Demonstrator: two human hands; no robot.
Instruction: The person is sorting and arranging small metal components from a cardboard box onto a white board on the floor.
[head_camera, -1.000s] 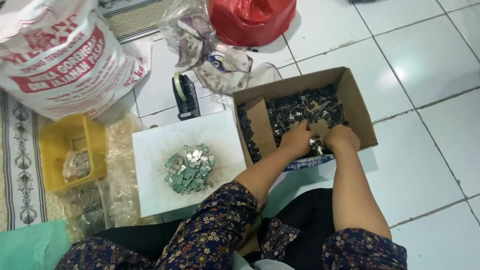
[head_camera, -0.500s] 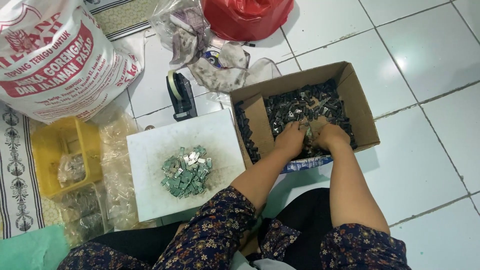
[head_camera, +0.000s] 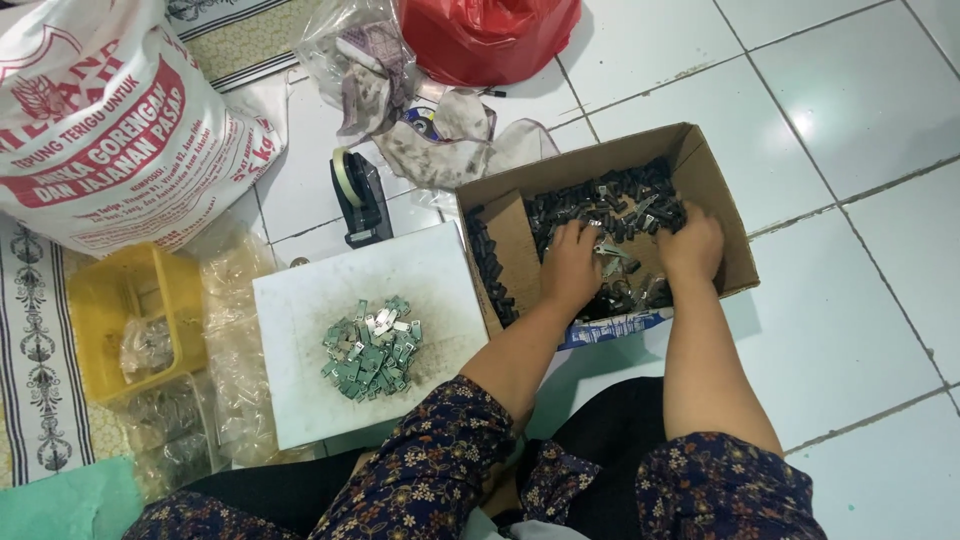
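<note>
Both hands are down inside the cardboard box (head_camera: 700, 175), which sits on the white tiled floor (head_camera: 850, 330) with its flaps open. The box holds a loose heap of small dark metal parts (head_camera: 620, 200), piled mostly along its far wall and its left side.

The left hand (head_camera: 570, 265) lies palm down near the middle of the box, fingers loosely curled into the parts. The right hand (head_camera: 692, 245) is just beside it, toward the right wall, fingers bent and half buried in the heap. The two hands are close but not touching — a few lighter, silvery pieces (head_camera: 612, 255) lie between them. Whether either hand has actually closed on a piece I cannot tell, since the fingertips are hidden among the parts.

Sorting through a heap like this likely goes best with a light raking motion, fingers spread rather than clenched, so single pieces come free instead of a tangled handful. The parts look small and sharp-edged, so slow pressure seems wiser than digging.

Left of the box, a white board (head_camera: 300, 400) carries a small mound of greenish flat pieces (head_camera: 372, 347) near its middle. Beyond the board's far edge stands a black tape dispenser (head_camera: 358, 200); a yellow plastic basket (head_camera: 130, 310) sits off its left edge, with a large printed sack (head_camera: 110, 120) behind it — and a red plastic bag (head_camera: 490, 35) farther back.
</note>
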